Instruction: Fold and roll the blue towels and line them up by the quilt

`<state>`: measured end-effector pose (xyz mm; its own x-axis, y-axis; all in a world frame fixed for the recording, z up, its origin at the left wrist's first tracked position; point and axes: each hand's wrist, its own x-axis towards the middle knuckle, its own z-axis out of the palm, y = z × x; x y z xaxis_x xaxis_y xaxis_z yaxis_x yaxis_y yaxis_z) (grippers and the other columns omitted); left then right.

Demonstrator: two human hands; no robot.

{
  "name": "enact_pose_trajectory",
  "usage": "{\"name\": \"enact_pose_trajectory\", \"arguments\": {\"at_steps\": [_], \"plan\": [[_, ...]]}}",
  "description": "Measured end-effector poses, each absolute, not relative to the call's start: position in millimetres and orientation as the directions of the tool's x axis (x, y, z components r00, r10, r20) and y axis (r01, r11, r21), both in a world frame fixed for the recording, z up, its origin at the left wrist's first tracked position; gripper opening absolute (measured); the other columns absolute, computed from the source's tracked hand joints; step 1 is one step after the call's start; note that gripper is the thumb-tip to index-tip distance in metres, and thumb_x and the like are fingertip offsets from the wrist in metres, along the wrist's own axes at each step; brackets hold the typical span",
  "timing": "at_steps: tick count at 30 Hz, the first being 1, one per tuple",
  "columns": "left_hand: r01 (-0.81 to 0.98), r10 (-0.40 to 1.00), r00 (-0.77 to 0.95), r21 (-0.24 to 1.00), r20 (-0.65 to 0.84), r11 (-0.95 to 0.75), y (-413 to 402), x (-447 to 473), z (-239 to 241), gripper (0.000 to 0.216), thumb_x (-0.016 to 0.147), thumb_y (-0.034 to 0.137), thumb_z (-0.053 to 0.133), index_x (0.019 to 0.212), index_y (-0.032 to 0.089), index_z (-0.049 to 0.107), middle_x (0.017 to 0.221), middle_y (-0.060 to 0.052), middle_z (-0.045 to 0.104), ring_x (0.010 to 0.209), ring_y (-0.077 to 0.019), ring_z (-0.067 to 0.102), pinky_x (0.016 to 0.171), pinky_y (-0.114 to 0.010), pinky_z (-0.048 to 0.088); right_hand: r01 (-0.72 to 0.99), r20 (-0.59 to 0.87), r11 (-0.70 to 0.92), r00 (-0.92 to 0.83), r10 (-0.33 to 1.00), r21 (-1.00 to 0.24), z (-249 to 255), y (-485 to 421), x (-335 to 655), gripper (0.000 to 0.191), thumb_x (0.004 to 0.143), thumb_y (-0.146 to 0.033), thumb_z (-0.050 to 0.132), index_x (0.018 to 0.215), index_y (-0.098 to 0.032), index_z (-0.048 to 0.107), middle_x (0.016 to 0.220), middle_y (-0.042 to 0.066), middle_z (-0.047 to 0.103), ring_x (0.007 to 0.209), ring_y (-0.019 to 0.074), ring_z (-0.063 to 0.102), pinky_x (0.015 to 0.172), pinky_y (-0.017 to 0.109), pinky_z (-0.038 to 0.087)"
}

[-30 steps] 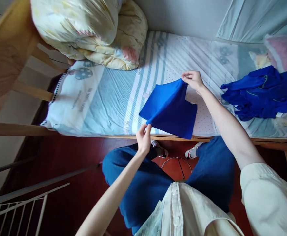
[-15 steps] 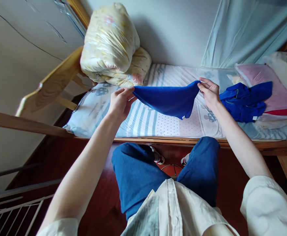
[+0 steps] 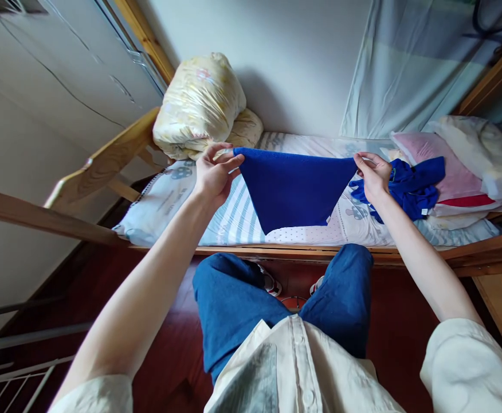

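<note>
A plain blue cloth (image 3: 296,189) hangs stretched between my two hands, above the bed's front edge. My left hand (image 3: 216,172) pinches its upper left corner between thumb and fingers. At the upper right corner, my right hand (image 3: 372,173) holds it the same way. The top edge is drawn almost straight, and the lower part hangs down, with a small white tag near the bottom right. Behind my right hand lies a crumpled blue garment (image 3: 414,186) with a white label, partly against a pink pillow (image 3: 463,166).
A bed (image 3: 229,226) with a patterned sheet runs along the wall. A rolled yellow quilt (image 3: 199,109) sits at its left end by the wooden headboard (image 3: 100,155). A light curtain (image 3: 380,74) hangs at back right. A white metal rack (image 3: 23,378) stands lower left.
The cloth has opened out from a sagging, folded shape into a flatter, wider hanging panel. My hands stay pinched on its corners. The camera view has tilted up slightly.
</note>
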<state>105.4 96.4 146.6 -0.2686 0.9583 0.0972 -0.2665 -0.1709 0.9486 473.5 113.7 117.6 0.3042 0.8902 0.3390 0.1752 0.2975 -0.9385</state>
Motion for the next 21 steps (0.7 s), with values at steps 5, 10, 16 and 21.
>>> {"name": "enact_pose_trajectory", "arguments": {"at_steps": [5, 10, 16, 21], "plan": [[-0.190, 0.967, -0.221, 0.967, 0.126, -0.170, 76, 99, 159, 0.044, 0.054, 0.014, 0.093, 0.088, 0.019, 0.067, 0.081, 0.000, 0.071, 0.077, -0.0163, 0.070, 0.072, -0.027, 0.059, 0.115, 0.251, 0.232, 0.192, 0.949, -0.966, 126, 80, 480, 0.051, 0.070, -0.051, 0.089, 0.112, -0.027, 0.072, 0.096, 0.003, 0.076, 0.085, 0.0179, 0.071, 0.071, 0.031, 0.058], [-0.036, 0.983, -0.173, 0.997, 0.062, -0.069, 54, 84, 159, 0.041, 0.054, 0.022, 0.095, 0.086, 0.018, 0.071, 0.079, 0.000, 0.070, 0.083, -0.0204, 0.072, 0.076, -0.029, 0.061, -0.030, 0.017, 0.022, 0.151, 0.988, -0.999, 127, 41, 484, 0.060, 0.055, -0.044, 0.098, 0.107, -0.026, 0.075, 0.088, 0.000, 0.074, 0.080, 0.0158, 0.068, 0.066, 0.027, 0.053], [0.002, 0.991, -0.107, 0.997, -0.081, 0.082, 62, 69, 135, 0.046, 0.050, 0.035, 0.098, 0.086, 0.018, 0.074, 0.078, -0.002, 0.072, 0.078, -0.0190, 0.071, 0.078, -0.032, 0.060, -0.124, -0.198, -0.185, 0.105, 0.975, -0.975, 108, 45, 486, 0.056, 0.053, -0.037, 0.099, 0.101, -0.025, 0.075, 0.084, -0.001, 0.069, 0.072, 0.0131, 0.063, 0.058, 0.025, 0.049], [0.077, 0.982, -0.122, 0.985, -0.147, 0.157, 114, 63, 97, 0.052, 0.047, 0.041, 0.098, 0.086, 0.016, 0.075, 0.076, -0.004, 0.072, 0.077, -0.0187, 0.069, 0.071, -0.029, 0.055, -0.109, -0.240, -0.228, 0.113, 0.964, -0.968, 81, 95, 479, 0.050, 0.058, -0.028, 0.095, 0.102, -0.024, 0.072, 0.086, 0.000, 0.068, 0.076, 0.0132, 0.064, 0.058, 0.023, 0.048]]}}
